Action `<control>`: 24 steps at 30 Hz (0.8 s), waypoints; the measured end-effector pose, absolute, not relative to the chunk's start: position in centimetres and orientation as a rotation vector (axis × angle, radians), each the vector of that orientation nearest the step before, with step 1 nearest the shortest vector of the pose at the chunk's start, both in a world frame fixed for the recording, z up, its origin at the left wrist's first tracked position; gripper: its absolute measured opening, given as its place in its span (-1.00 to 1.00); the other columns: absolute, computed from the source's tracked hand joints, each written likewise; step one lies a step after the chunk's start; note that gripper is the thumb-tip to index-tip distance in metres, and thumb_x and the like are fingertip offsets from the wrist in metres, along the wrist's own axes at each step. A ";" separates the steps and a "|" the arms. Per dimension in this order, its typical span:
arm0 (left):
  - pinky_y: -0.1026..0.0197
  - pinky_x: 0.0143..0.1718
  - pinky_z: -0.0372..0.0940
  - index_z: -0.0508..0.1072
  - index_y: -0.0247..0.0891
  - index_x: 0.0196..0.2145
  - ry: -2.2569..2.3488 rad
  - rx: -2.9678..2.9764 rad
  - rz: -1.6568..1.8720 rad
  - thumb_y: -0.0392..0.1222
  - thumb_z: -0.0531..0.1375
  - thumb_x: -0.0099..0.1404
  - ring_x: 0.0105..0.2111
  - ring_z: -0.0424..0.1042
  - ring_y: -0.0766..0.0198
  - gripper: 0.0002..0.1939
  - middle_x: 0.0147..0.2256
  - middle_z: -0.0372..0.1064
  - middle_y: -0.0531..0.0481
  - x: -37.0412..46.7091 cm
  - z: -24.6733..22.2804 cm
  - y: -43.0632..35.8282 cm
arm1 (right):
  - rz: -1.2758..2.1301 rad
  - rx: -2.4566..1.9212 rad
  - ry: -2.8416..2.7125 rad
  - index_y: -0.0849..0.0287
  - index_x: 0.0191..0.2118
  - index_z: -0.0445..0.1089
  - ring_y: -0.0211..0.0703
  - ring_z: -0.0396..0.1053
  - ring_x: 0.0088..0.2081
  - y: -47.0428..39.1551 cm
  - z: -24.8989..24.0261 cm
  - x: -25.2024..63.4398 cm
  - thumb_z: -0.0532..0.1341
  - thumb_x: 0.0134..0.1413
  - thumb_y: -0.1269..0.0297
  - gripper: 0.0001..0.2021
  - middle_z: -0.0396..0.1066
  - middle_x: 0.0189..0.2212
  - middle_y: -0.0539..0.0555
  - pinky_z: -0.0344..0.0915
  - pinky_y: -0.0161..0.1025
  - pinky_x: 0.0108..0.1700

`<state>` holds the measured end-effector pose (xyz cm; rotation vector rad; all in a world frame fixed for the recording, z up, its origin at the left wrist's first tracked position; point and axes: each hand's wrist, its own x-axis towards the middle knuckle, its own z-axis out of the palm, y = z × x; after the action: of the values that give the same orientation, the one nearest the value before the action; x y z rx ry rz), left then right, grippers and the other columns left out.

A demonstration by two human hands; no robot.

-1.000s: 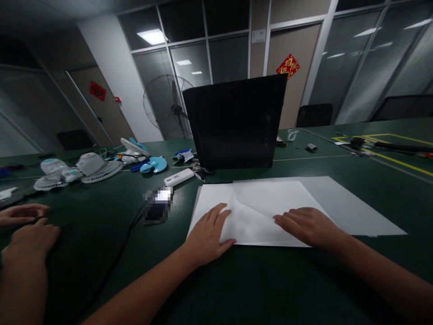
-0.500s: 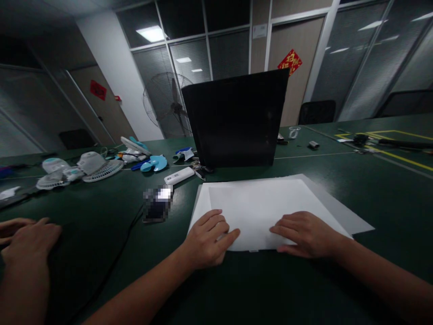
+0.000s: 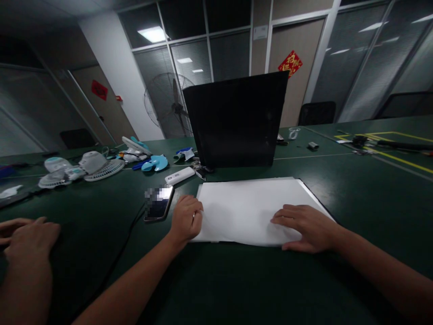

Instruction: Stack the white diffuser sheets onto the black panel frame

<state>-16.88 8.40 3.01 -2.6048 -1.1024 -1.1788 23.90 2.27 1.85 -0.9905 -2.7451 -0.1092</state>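
Note:
White paper sheets (image 3: 243, 207) lie stacked on the dark green table, with a thin dark edge showing beneath them at the right. At the stack's left edge my left hand (image 3: 187, 219) is closed, its fingers curled at the sheets' border; whether paper is pinched in it is hidden. Over the right part of the paper rests my right hand (image 3: 306, 227), palm down, fingers stretched to the left and thumb apart at the front edge, with nothing held.
Behind the paper stands a large black panel (image 3: 237, 122). A phone (image 3: 158, 203) with a cable and a white device (image 3: 180, 175) lie left. Fan parts (image 3: 93, 164) sit farther back. Another person's hands (image 3: 32, 234) rest at the far left.
My left hand has moved left from the front of the paper to its left edge and curled. The translucent sheet jutting out at the right is now in line with the stack. My right hand has barely moved.

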 end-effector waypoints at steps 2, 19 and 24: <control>-0.04 -0.08 0.32 0.30 -0.14 -0.55 -1.114 -2.619 -1.104 -0.29 0.02 0.19 -0.44 0.36 0.14 -0.81 -0.55 0.32 -0.02 -16.8 3.1 8.4 | -0.094 -0.997 -2.747 0.13 0.22 0.46 0.04 0.50 -0.02 2.3 1.7 23.8 0.29 0.20 -0.12 -0.42 0.52 0.05 0.22 0.44 0.01 0.02; 0.06 -0.19 0.28 0.37 -0.15 -0.57 -1.410 -2.641 -1.120 -0.12 -0.04 0.38 -0.39 0.46 0.10 -0.61 -0.48 0.46 -0.08 -17.0 2.2 9.4 | -0.019 -1.163 -2.808 0.14 0.23 0.47 0.24 0.45 0.07 2.6 2.3 24.0 0.21 0.19 -0.28 -0.31 0.46 0.13 0.28 0.37 0.25 0.11; -0.01 0.15 0.30 0.55 -0.19 -0.39 -1.803 -2.539 -1.731 0.09 -0.20 0.52 -0.02 0.55 0.01 -0.37 -0.14 0.63 -0.14 -17.2 1.1 10.7 | -0.031 -1.115 -2.795 0.09 0.23 0.47 0.21 0.45 0.07 3.0 2.1 24.6 0.25 0.12 -0.33 -0.27 0.47 0.13 0.25 0.39 0.19 0.09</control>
<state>-17.23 10.74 1.14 -2.5390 -1.8027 -1.7314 24.59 2.96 2.13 -1.1150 -2.7948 -0.0308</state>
